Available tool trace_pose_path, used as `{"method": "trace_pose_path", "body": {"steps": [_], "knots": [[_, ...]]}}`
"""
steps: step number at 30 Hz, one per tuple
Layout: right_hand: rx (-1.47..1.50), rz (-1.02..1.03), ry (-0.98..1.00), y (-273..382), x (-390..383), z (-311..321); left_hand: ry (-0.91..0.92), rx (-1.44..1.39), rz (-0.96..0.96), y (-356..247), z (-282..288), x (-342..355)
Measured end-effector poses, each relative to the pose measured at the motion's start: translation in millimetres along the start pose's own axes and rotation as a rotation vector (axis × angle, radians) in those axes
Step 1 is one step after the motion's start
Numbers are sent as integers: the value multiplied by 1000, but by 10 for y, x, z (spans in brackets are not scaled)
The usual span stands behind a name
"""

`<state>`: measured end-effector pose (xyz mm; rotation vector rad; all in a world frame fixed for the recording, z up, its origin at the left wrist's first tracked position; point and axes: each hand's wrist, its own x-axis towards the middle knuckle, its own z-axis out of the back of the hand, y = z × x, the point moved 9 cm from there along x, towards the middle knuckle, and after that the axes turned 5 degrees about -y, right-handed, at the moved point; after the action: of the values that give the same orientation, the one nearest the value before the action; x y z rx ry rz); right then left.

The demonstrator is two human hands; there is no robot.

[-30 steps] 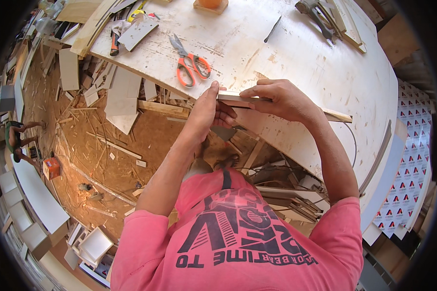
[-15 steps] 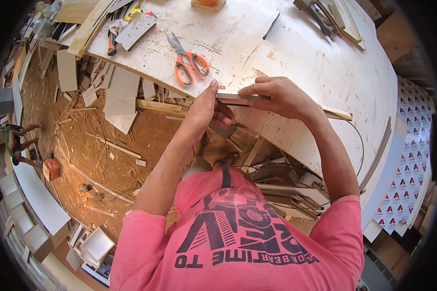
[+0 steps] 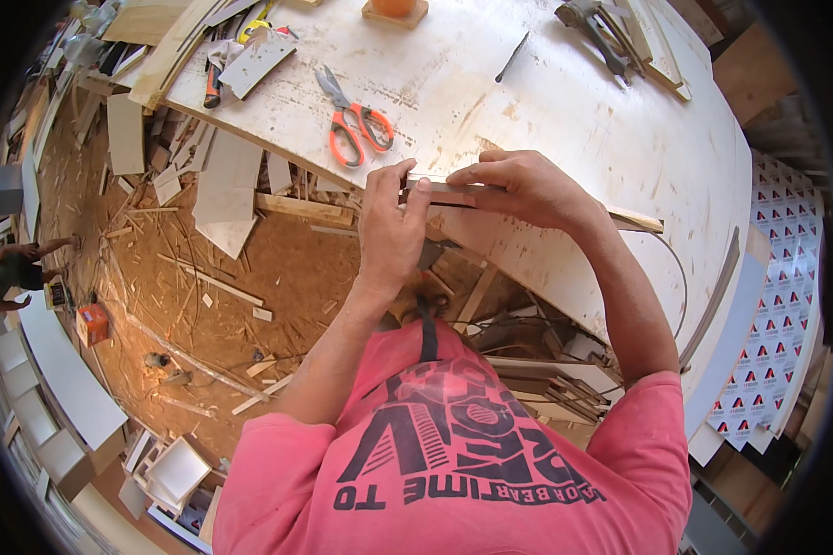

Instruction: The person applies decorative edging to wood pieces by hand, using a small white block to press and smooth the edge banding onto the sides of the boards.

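While both hands [image 3: 391,236] [image 3: 532,190] grip a strip [image 3: 446,194], a white box [image 3: 181,470] lies open at left.

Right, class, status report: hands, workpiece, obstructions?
Left hand, right hand holding narrow strip. Strip at worktable's near edge. Orange-handled scissors nearby, not touching hands.

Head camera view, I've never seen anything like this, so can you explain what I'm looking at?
There is no machine here, just a person working bare-handed. A wide fisheye camera worn on the head looks down, so straight edges bend toward the rim and the pink shirt fills the lower part. The left hand and right hand hold a narrow flat piece between them, at the near edge of a worn white worktable. On it lie scissors with orange-and-black handles, a light board and a thin dark stick.
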<state>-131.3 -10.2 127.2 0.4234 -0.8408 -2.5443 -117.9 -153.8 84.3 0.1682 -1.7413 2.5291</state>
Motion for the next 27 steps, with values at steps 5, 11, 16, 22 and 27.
{"method": "trace_pose_path", "body": {"steps": [5, 11, 16, 22, 27], "knots": [[-11, 16, -12, 16, 8, 14, -124, 90, -89, -34, -12, -68], [22, 21, -2, -15, 24, 5, -170, 9, -16, 39, -53, -106], [27, 141, -72, -4, 32, 3, -145, -88, 174, 85, -62, -62], [-99, 54, -114, -3, -90, 138, -135, -206, 220, 133, -85, -47], [-117, -19, -30, -204, -387, 337, -144, -214, 186, 125, -84, -36]]}}
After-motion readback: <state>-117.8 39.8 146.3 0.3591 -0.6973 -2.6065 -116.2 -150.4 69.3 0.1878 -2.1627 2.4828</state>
